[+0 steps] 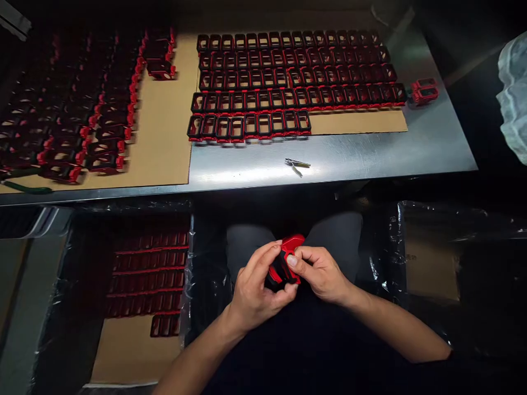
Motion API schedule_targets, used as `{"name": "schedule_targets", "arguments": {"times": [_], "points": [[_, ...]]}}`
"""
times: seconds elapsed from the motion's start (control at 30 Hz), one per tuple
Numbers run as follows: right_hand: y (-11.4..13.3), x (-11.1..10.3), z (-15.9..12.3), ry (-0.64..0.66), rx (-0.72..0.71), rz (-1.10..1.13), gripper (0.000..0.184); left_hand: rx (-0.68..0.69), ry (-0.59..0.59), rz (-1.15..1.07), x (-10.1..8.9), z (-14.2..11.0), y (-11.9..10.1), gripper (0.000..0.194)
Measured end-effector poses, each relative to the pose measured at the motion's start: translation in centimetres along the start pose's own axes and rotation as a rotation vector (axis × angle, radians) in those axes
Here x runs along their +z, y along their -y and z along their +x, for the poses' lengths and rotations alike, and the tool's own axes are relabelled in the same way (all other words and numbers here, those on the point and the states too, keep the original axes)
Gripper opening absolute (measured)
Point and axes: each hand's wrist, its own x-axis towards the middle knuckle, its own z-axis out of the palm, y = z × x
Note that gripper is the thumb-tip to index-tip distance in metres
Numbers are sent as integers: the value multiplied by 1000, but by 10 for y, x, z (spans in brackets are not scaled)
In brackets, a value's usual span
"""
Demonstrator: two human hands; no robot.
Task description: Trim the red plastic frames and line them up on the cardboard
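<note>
The work looked partway along: at 12 o'clock from the hands, four long rows of frames (304,131) stood on card (362,122), and a fifth row ran only about halfway, with bare card beyond it. A looser batch (130,118) lay at 10 o'clock, and the box (132,351) at 9 o'clock held four rows and a short fifth, above bare card. Which group was finished and which was left could not be told.

The part (293,241), red and black, was in the hands, above the lap (247,236) and below the bench (349,153). Both hands were together, clamped on it. The left hand (255,285) came up from 7 o'clock, fingers along its upper side and thumb beneath. The right hand (325,274) reached in from 4 o'clock, thumb pressed on the near face, index finger curled behind.

Nippers (294,163) lay on bare metal at 12 o'clock, and a red piece (424,90) sat between 1 and 2 o'clock
</note>
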Motion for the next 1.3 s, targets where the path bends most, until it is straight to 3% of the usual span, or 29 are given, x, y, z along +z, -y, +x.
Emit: {"name": "schedule_targets", "arguments": {"times": [0.23,0.43,0.53,0.63,0.77,1.03,1.3], "points": [[2,3,3,-9,98,334,61,2,-23,-53,0,-2,2,63],[4,1,2,21,24,238,53,26,-31,-47,1,-2,4,65],[6,-2,-1,57,23,169,39,45,-37,-56,1,-4,5,68],[11,-9,-6,173,18,168,20,41,-33,-70,0,-6,6,70],[14,-17,-11,273,-40,162,38,9,-12,-86,-2,-6,5,69],[13,-24,-12,215,-47,198,33,-16,7,-126,-1,-5,4,72],[15,-19,-11,114,-59,68,31,-2,2,-141,6,-13,8,96]]}}
